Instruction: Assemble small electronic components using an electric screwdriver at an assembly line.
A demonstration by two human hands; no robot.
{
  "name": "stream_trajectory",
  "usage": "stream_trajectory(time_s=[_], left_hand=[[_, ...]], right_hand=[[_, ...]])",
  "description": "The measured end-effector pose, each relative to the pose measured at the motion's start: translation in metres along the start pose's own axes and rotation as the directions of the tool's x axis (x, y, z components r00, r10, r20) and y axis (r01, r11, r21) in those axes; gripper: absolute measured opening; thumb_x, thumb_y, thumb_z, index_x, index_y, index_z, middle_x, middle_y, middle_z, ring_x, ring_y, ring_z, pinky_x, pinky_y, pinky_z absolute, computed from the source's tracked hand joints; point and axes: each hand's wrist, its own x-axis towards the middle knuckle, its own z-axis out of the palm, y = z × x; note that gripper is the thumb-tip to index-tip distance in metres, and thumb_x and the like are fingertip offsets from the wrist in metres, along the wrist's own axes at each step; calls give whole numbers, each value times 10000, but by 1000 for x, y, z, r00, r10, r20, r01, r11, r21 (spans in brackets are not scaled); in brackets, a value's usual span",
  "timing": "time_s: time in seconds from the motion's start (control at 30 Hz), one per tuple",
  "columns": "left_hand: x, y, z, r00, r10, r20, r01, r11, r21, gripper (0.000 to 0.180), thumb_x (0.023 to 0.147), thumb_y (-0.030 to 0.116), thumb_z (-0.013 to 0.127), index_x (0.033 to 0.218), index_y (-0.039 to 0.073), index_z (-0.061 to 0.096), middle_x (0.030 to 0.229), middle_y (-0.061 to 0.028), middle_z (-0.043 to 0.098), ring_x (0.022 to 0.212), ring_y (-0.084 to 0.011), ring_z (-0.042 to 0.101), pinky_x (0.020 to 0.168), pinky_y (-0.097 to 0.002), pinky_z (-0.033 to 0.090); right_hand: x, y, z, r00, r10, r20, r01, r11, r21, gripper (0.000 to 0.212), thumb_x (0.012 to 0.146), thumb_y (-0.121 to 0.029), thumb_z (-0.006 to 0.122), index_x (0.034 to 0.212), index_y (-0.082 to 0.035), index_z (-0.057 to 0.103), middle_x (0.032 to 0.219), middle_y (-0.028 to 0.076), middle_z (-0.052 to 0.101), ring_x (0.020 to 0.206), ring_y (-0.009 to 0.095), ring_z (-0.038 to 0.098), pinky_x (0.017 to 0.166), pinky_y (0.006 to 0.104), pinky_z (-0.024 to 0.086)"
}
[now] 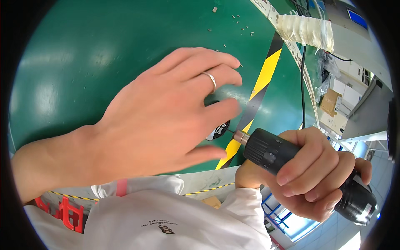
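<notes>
Screwdriver [268, 151] clasped in right hand [314, 173]; left hand [162, 112], fingers parted, partly hides black part [220, 131], hold unclear; striped tape [252, 106] nearby.

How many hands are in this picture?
2: the left hand is over the green table, partly covering a small round thing; the right hand grips a black power screwdriver.

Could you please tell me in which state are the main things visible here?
Left hand, curved over round part, grip unclear
Right hand, closed around screwdriver
Screwdriver, tilted, tip toward round part, contact unclear
Round part, partly hidden
Ring, worn on left hand
Small fragments, scattered on green table
Striped tape, stuck on table
</notes>
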Motion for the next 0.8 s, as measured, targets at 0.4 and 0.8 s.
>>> stream_trajectory(time_s=[0.4,0.8], left_hand=[[7,1,-11,990,-85,-109,89,995,35,302,745,28,779,1043,61,748,1414,-100,604,1382,-352,490,1105,-487,435],[6,5,-6,994,-17,109,6,995,99,437,647,237,866,1050,116,747,1389,-81,583,1397,-352,460,1135,-565,403]], right_hand=[[13,-17,-38,920,250,303,-202,962,-182,451,986,-108,520,1413,-8,414,776,49,496,525,159,528,526,330,526],[13,-23,-45,856,327,401,-252,940,-231,482,998,-113,500,1456,-22,378,801,50,503,543,171,537,546,333,512]])
